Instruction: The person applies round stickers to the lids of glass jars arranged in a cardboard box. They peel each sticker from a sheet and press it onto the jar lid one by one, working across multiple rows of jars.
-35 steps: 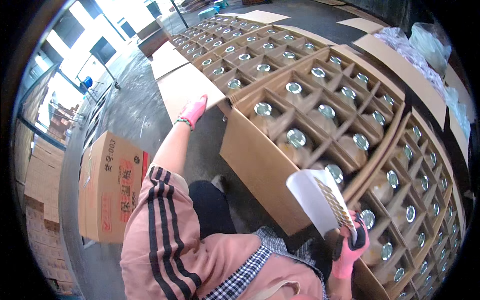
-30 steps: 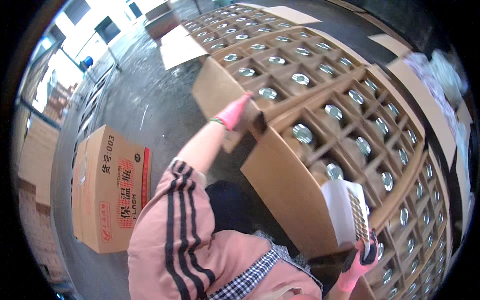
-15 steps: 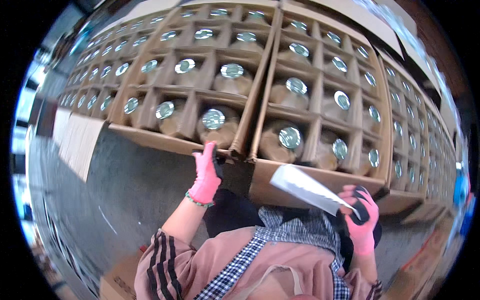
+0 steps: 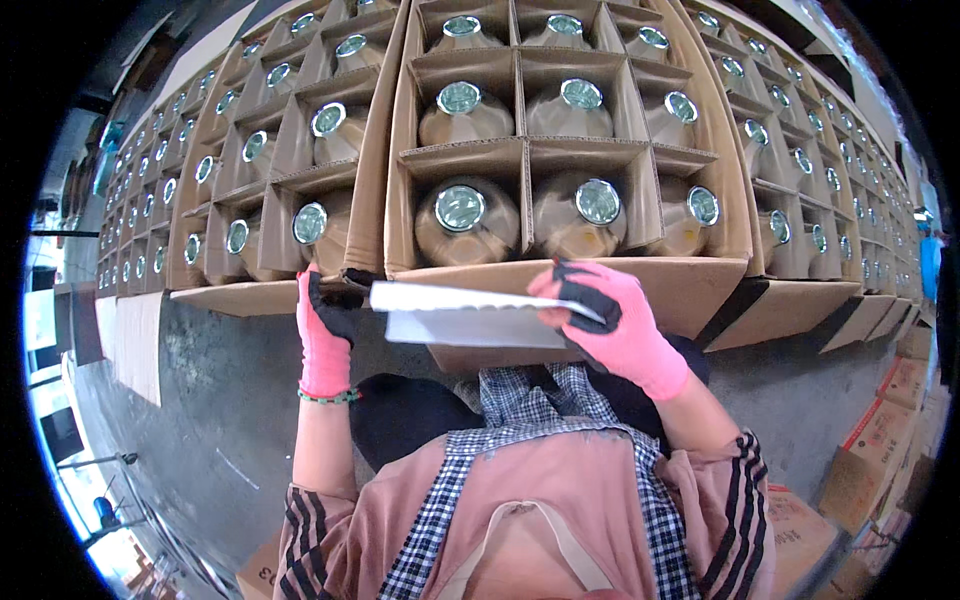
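My right hand (image 4: 625, 320), in a pink glove with black-coated fingers, is closed on one end of a bundle of white paper sheets (image 4: 470, 325). The sheets are loosely folded and hang level in front of a cardboard carton (image 4: 600, 275). My left hand (image 4: 325, 340), gloved the same way, grips the front edge of the neighbouring carton (image 4: 240, 298) near its right corner, thumb uppermost; its other fingers are partly hidden. Clear round glass bottles (image 4: 463, 215) with shiny rims stand upright in the cartons, each in its own cardboard compartment.
More open cartons of bottles (image 4: 800, 160) stretch away on both sides and behind. Flattened cardboard (image 4: 135, 345) hangs at the left. Printed cardboard boxes (image 4: 875, 440) lie on the right, by the grey concrete floor (image 4: 200, 400).
The view has swung to the right, so the cartons appear farther left. My right hand has brought the paper sheets inward and more level; my left hand stays at its carton's edge.
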`<state>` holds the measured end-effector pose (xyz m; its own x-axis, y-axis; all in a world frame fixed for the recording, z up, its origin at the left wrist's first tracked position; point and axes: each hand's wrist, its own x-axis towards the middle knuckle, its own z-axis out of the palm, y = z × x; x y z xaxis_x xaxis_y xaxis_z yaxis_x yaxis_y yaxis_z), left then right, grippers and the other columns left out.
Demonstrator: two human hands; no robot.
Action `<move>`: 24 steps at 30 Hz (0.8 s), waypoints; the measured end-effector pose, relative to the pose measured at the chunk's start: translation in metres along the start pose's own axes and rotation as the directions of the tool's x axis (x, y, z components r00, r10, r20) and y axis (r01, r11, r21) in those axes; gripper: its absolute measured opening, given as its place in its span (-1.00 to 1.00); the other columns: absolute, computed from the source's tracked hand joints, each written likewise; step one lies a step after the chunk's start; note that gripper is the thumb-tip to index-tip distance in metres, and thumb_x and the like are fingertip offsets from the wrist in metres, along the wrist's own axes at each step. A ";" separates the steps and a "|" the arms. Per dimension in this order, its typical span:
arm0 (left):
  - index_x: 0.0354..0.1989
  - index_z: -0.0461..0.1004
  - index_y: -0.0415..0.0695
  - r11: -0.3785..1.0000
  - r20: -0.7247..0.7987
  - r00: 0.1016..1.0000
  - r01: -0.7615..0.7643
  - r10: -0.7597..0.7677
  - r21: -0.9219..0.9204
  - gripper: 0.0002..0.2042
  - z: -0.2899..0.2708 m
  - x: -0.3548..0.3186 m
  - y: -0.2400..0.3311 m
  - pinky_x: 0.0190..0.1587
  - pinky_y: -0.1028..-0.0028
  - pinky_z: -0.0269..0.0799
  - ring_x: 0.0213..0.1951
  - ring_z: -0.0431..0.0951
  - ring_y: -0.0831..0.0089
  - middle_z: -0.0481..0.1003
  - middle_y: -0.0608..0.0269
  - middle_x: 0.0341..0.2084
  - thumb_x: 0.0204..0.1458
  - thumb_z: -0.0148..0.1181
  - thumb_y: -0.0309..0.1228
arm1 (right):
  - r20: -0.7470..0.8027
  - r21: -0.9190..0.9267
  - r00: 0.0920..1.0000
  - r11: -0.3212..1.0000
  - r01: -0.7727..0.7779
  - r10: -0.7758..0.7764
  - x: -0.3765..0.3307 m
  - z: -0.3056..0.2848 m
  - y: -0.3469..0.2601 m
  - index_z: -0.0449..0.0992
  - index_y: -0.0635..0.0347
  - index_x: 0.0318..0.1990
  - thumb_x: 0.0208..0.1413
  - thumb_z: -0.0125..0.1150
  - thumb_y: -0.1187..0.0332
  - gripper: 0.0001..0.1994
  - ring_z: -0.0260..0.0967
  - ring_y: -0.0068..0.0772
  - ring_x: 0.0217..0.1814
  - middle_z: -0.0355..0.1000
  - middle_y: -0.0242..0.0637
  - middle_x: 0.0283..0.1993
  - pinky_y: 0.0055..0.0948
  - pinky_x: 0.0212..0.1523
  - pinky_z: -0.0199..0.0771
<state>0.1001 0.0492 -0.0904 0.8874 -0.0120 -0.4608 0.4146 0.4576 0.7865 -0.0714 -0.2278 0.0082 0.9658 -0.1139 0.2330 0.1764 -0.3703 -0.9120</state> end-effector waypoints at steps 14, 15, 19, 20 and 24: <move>-0.40 0.35 -0.08 0.969 -0.046 0.977 0.210 -0.206 0.129 -0.65 0.036 -0.019 0.015 -0.20 0.27 0.29 -0.33 0.40 0.24 0.41 0.15 -0.42 -0.11 -0.12 -0.04 | -0.152 0.609 0.945 0.780 -0.142 0.290 -0.005 -0.021 0.034 0.41 0.33 -0.32 -0.19 0.12 0.54 -0.80 0.27 -0.69 -0.39 0.40 -0.38 -0.43 -0.68 -0.30 0.27; -0.29 0.34 -0.18 0.951 0.006 0.964 0.261 -0.266 0.167 -0.55 0.012 -0.002 0.018 -0.16 0.26 0.28 -0.28 0.39 0.20 0.40 0.08 -0.35 -0.09 -0.16 0.00 | -0.131 0.654 0.939 0.739 -0.158 0.317 -0.007 -0.021 0.033 0.41 0.32 -0.33 -0.20 0.14 0.53 -0.81 0.27 -0.69 -0.39 0.39 -0.41 -0.44 -0.67 -0.30 0.28; -0.27 0.31 -0.20 0.962 -0.058 0.972 0.233 -0.227 0.142 -0.56 0.026 -0.002 0.018 -0.13 0.23 0.27 -0.26 0.38 0.16 0.40 0.06 -0.35 -0.03 -0.20 -0.02 | -0.071 0.557 0.972 0.817 -0.149 0.225 -0.007 -0.025 0.035 0.41 0.31 -0.33 -0.22 0.17 0.52 -0.79 0.31 -0.60 -0.35 0.42 -0.35 -0.40 -0.60 -0.27 0.29; -0.24 0.30 -0.17 0.969 0.070 0.967 0.242 -0.245 0.055 -0.57 0.015 0.004 0.022 -0.14 0.20 0.26 -0.25 0.38 0.17 0.39 0.09 -0.33 -0.02 -0.22 -0.02 | -0.067 0.596 0.976 0.793 -0.129 0.209 -0.007 -0.024 0.031 0.42 0.31 -0.35 -0.23 0.18 0.50 -0.80 0.33 -0.55 -0.34 0.43 -0.29 -0.40 -0.57 -0.26 0.29; -0.51 0.27 -0.05 0.945 -0.248 0.969 0.093 -0.014 0.313 -0.85 0.042 -0.038 0.032 -0.60 0.50 0.26 -0.67 0.30 0.48 0.27 0.31 -0.72 -0.04 0.00 -0.28 | -0.031 0.389 0.976 0.902 -0.189 0.217 -0.006 -0.029 0.020 0.44 0.29 -0.40 -0.26 0.25 0.44 -0.79 0.34 -0.52 -0.35 0.42 -0.24 -0.42 -0.56 -0.29 0.29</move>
<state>0.0880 0.0270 -0.0302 0.8041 0.2024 -0.5590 0.5378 0.1531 0.8290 -0.0793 -0.2611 -0.0014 0.9748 -0.2198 0.0395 0.0509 0.0466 -0.9976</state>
